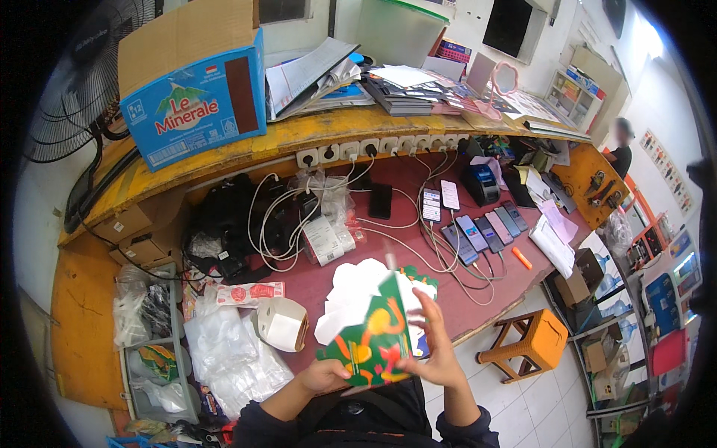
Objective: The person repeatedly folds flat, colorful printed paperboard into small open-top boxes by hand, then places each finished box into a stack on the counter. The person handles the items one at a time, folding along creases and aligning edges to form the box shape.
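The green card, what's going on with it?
A person is handling a green patterned card. The left-hand grip holds its lower left corner; the right-hand grip is spread open at its right edge. Beyond it, white cut-out sheets lie on the dark red desk, with a white carton to their left.

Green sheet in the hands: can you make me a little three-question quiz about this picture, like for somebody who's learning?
1. True or false: the left hand and the right hand both touch the green sheet.
2. Which one stands on the tiled floor?
A. blue carton
B. orange stool
C. black phone
3. Fill the gap: the fan is on the ____ side of the picture.

Key: 1. True. 2. B. 3. Left.
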A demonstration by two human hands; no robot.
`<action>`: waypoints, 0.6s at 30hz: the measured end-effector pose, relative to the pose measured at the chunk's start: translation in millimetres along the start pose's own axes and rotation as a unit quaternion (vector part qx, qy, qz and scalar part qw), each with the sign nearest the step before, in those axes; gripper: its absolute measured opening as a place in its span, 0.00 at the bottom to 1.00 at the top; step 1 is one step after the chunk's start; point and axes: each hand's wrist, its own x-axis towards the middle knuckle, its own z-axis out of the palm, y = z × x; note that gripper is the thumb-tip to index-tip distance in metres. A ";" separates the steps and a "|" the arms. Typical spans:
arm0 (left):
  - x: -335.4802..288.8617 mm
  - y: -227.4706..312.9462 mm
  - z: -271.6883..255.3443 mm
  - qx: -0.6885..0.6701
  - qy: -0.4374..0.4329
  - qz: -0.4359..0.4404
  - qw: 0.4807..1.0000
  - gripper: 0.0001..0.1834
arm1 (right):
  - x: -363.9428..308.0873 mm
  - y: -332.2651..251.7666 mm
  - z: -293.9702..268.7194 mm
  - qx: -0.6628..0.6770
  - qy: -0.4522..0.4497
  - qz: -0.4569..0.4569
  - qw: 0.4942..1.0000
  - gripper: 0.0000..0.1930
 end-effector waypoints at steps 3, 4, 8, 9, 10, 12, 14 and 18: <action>-0.1 -10.9 -7.6 0.140 0.013 -0.031 0.990 0.39 | 8.1 6.0 -1.9 -0.048 -0.018 -0.015 0.999 0.38; 0.9 -13.0 -9.7 0.114 0.018 -0.027 0.993 0.39 | 10.3 8.5 0.5 -0.062 -0.033 0.007 0.998 0.36; -0.4 -6.0 -11.6 0.071 0.060 -0.056 0.994 0.33 | 3.1 10.0 15.1 0.204 -0.009 0.119 0.972 0.22; 2.0 -3.7 -10.7 0.027 0.038 -0.034 0.998 0.31 | 1.9 9.6 19.1 0.294 0.038 0.112 0.948 0.13; 2.8 -3.2 -8.4 -0.008 0.013 -0.010 1.000 0.29 | 0.2 8.1 18.2 0.191 0.067 0.086 0.976 0.12; 1.8 2.2 -4.2 -0.009 0.052 -0.054 0.997 0.29 | -0.4 5.4 14.6 0.014 0.092 -0.036 0.995 0.12; 0.6 3.7 2.0 0.026 0.085 -0.053 0.995 0.28 | 1.7 2.2 5.5 -0.073 0.024 -0.143 0.987 0.16; -3.2 1.5 15.0 0.088 0.139 -0.096 0.982 0.30 | 4.0 -2.3 -8.7 -0.003 -0.054 -0.192 0.980 0.16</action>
